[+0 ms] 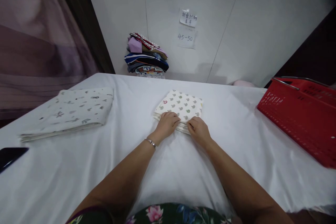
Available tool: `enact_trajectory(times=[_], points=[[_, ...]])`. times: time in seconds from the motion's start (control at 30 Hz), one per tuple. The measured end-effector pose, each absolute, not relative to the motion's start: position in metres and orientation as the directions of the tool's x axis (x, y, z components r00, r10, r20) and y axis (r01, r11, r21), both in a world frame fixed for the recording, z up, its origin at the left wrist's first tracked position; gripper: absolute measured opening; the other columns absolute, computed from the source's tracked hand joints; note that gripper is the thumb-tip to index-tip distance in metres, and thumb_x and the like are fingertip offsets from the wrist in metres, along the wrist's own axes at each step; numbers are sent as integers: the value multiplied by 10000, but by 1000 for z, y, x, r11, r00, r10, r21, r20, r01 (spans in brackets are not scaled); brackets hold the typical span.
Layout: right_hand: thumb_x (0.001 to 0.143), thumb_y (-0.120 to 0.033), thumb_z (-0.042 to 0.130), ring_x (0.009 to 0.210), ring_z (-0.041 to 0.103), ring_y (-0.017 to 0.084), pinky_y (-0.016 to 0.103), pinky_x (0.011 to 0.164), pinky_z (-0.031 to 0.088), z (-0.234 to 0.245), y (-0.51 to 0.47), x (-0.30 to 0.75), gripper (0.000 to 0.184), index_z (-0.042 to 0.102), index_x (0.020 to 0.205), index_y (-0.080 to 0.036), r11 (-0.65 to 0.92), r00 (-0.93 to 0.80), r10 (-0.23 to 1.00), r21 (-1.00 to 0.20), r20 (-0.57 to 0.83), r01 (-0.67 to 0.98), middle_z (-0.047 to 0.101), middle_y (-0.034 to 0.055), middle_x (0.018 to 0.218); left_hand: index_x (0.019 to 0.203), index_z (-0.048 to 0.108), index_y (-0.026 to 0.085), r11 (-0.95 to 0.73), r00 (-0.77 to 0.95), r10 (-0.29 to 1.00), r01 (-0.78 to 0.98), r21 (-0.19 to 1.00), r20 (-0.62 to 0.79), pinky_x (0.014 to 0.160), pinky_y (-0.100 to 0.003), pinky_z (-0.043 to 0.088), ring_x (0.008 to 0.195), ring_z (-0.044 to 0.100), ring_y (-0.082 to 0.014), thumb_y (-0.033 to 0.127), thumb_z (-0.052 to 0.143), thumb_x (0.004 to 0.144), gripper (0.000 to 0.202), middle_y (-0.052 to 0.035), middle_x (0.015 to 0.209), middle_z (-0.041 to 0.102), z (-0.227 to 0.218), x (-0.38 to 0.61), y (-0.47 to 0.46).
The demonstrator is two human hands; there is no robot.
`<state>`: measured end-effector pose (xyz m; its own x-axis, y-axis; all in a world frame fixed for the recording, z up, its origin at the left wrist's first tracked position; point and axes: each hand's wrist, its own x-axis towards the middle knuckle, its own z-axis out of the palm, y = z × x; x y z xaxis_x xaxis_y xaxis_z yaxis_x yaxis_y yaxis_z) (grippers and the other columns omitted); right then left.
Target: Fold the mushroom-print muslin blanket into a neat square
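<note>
A larger folded cloth (75, 108) is noted at left. At table centre, the near edge of the small patterned cloth (181, 104) is gripped by the left hand (167, 125) and pinched by the right hand (198, 130). Edge-straightening is judged in hand; evenly held layers are called for next.

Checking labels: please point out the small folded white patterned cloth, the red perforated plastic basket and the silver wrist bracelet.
Small folded white patterned cloth (181, 106), head view: top face.
Red perforated plastic basket (301, 120), head view: side wall.
Silver wrist bracelet (151, 142), head view: band.
</note>
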<state>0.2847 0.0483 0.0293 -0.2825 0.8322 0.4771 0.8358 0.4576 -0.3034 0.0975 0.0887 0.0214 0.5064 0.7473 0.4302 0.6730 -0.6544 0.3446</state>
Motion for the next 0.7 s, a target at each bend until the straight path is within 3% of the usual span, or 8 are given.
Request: enact_trajectory(times=[0.2, 0.37, 0.7], points=[[884, -182, 459, 796, 508, 181, 283, 715, 393, 29, 48, 286, 178, 623, 815, -185, 508, -343, 799, -251, 493, 824, 583, 55, 811, 865, 606, 204, -690, 507, 711, 638, 342, 487, 899, -364, 356, 951, 512, -175, 217, 428, 910, 183, -26, 949, 614, 26, 97, 87], [901, -203, 447, 789, 504, 179, 281, 707, 389, 31, 47, 287, 201, 631, 822, -186, 513, -395, 810, -195, 434, 836, 585, 59, 813, 863, 604, 204, -698, 554, 713, 622, 356, 429, 866, -359, 385, 935, 524, -183, 203, 445, 891, 162, -31, 923, 617, 28, 92, 88], [895, -222, 490, 836, 506, 168, 267, 735, 385, 39, 46, 289, 163, 649, 887, -187, 494, -410, 849, -226, 334, 840, 583, 52, 849, 895, 634, 225, -701, 583, 713, 598, 389, 390, 877, -369, 398, 939, 536, -183, 201, 533, 841, 117, -15, 953, 633, 28, 88, 92]])
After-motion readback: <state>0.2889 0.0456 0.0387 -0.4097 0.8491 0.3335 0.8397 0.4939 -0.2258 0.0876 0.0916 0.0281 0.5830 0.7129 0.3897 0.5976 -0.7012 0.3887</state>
